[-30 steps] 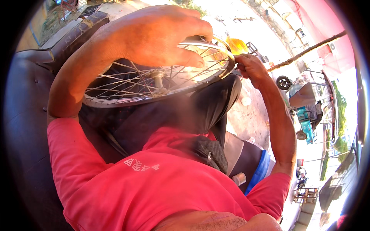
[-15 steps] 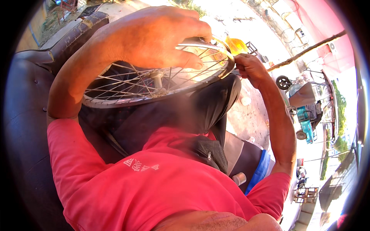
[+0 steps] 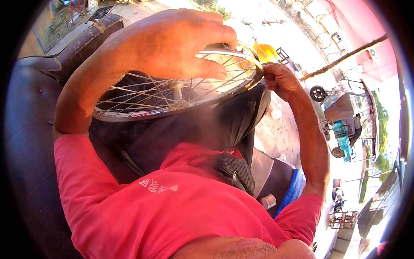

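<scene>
A spoked bicycle wheel [image 3: 144, 115] lies tilted across my lap, its metal hub [image 3: 177, 91] turned up toward me. Over its far rim curls my left hand [image 3: 181, 45], fingers on the outer side and thumb reaching in above the spokes; part of the rim is hidden beneath it. At the wheel's right edge my right hand [image 3: 281, 81] is closed, with thumb and forefinger pinching the rim. Whether a thin strip is also between those fingers is too small to tell. Dark trousers [image 3: 241, 110] show under the wheel.
A dark padded seat [image 3: 32, 129] with a worn armrest [image 3: 88, 36] is on my left. By my right side are a small jar [image 3: 268, 201] and a blue-edged cushion [image 3: 290, 192]. Beyond the wheel lies a yellow object [image 3: 265, 52]; a teal three-wheeled cart [image 3: 343, 140] stands farther right.
Almost nothing differs. My right hand and forearm have shifted very slightly, and both hands keep their places on the wheel.
</scene>
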The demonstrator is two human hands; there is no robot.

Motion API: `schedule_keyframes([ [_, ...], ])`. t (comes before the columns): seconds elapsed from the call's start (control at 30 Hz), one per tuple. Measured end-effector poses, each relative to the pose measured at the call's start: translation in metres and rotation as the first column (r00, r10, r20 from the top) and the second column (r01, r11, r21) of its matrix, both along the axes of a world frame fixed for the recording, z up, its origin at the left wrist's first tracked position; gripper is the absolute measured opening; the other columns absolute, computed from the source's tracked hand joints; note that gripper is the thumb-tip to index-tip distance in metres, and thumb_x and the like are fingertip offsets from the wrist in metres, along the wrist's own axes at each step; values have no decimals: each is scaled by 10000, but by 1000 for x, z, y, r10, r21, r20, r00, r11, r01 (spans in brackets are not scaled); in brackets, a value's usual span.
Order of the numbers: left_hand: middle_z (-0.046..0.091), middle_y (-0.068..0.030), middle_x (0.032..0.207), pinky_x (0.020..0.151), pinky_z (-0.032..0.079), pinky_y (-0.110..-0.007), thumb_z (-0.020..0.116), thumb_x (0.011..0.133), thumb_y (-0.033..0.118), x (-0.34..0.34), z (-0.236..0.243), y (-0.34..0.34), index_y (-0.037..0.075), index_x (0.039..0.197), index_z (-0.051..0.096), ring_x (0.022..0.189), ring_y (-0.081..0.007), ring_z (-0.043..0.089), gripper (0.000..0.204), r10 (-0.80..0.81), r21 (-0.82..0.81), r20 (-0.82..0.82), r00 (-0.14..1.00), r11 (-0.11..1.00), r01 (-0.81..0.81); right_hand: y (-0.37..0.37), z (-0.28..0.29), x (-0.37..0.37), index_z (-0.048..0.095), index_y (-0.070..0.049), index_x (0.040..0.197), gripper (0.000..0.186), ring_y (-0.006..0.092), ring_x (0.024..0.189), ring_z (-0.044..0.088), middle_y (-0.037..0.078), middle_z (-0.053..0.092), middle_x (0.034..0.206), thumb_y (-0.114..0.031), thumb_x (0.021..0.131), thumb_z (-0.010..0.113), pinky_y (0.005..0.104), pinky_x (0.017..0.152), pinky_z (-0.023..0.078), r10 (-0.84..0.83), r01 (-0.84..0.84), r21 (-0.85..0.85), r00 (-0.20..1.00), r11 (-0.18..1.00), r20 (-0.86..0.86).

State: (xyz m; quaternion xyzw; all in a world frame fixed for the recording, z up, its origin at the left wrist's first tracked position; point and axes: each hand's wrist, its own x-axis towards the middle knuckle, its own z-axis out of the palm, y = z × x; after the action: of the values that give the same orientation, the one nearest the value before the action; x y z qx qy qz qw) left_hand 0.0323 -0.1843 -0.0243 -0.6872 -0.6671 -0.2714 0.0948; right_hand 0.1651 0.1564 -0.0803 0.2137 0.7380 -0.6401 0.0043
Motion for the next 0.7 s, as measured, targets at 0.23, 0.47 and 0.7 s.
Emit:
schedule_keyframes([
  [0.23,624,-121,1040,840,485,-423,799,792,188,0,1,0,90,1230,647,981,-349,616,474,2,-10,5,1000,1000,-2,-5,0,1,601,-129,848,145,39,529,340,-82,406,655,-214,964,620,234,482,267,-28,34,291,999,956,-26],
  [0.47,622,-122,1036,840,486,-422,797,792,180,1,-1,-1,89,1221,646,977,-352,613,465,-15,25,-6,1000,1000,15,-13,8,1,589,-123,831,171,45,522,341,-76,407,650,-224,965,624,231,471,258,-46,46,83,999,995,-7],
  [0.7,621,-121,1034,838,486,-420,798,789,182,0,0,0,92,1224,645,973,-352,612,470,-12,6,-8,1000,1000,12,-8,3,1,585,-124,833,158,39,523,333,-82,388,644,-202,952,654,230,462,248,-29,38,258,999,965,-37],
])
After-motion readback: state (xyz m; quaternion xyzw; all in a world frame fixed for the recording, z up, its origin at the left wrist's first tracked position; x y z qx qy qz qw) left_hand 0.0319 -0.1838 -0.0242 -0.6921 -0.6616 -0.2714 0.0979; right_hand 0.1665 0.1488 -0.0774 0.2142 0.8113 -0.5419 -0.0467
